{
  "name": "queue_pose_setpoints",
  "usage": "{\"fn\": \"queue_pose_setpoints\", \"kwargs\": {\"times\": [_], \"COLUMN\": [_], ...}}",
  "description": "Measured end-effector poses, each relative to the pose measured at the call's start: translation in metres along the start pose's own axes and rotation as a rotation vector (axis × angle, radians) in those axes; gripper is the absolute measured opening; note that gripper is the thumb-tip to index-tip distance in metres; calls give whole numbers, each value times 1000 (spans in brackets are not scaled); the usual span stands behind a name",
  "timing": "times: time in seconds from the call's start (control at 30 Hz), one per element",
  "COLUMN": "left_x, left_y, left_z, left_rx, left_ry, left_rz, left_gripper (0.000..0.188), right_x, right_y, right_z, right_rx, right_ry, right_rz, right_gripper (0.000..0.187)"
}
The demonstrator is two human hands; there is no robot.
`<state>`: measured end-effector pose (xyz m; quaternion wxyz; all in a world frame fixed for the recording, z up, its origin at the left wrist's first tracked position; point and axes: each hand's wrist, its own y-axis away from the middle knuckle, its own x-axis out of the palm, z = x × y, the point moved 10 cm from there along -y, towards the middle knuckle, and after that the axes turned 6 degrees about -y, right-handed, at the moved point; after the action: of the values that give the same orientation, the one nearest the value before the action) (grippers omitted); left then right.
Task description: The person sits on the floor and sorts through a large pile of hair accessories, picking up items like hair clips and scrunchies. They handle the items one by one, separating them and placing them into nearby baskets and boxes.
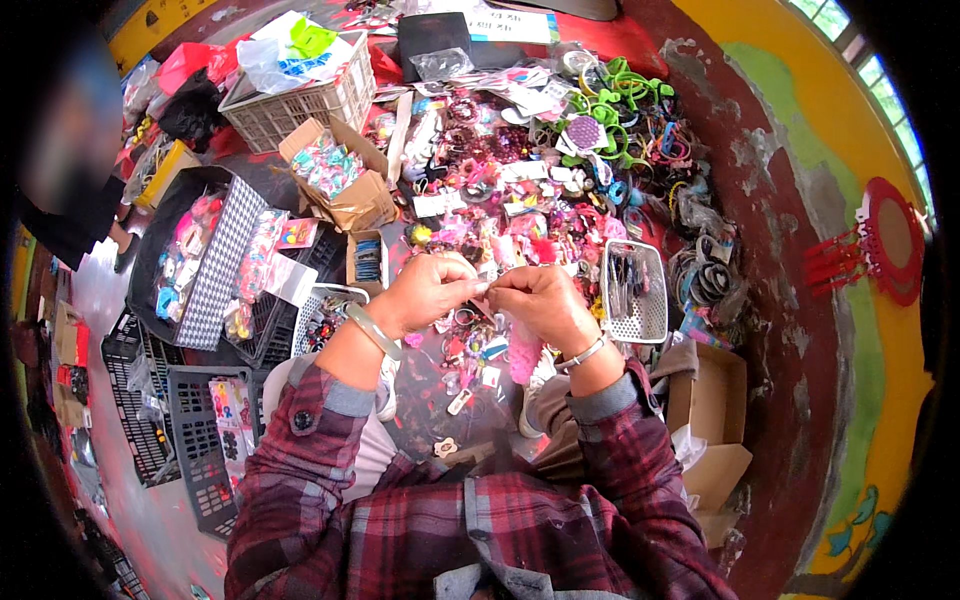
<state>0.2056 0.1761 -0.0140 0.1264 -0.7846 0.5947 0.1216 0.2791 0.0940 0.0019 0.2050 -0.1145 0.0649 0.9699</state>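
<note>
Steadying the small pale piece (483, 287) above the hair-accessory pile (500, 185) matters, so I'd have the left hand (425, 290) and right hand (543, 303), fingers clamped on it, pinch only lightly.

- From my remote feed: looks like a small-goods stall or sorting room; I can't tell which.
- Heap of colourful trinkets (500, 190), green headbands (628, 88) at its far edge.
- 1 opened cardboard box (375, 208) of small pieces; stock in plastic crates (310, 110).
</note>
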Motion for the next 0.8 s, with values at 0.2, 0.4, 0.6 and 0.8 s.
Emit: {"fn": "queue_pose_setpoints", "kwargs": {"times": [0.2, 0.4, 0.6, 0.8], "left_x": [7, 7, -2, -12], "left_y": [4, 9, 11, 10], "left_z": [11, 26, 31, 31], "left_rx": [-109, -296, -349, -356], "left_ry": [200, 176, 236, 306], "left_rz": [67, 76, -15, -104], "left_gripper": [13, 14, 11, 13], "right_x": [-5, -4, -8, -13], "right_y": [-3, -3, -2, -4], "right_z": [-5, -15, -21, -17], "right_rx": [-6, 76, 100, 47], "right_ry": [33, 20, 84, -45], "right_rz": [0, 44, 76, 28], "right_gripper": [16, 15, 14, 13]}}
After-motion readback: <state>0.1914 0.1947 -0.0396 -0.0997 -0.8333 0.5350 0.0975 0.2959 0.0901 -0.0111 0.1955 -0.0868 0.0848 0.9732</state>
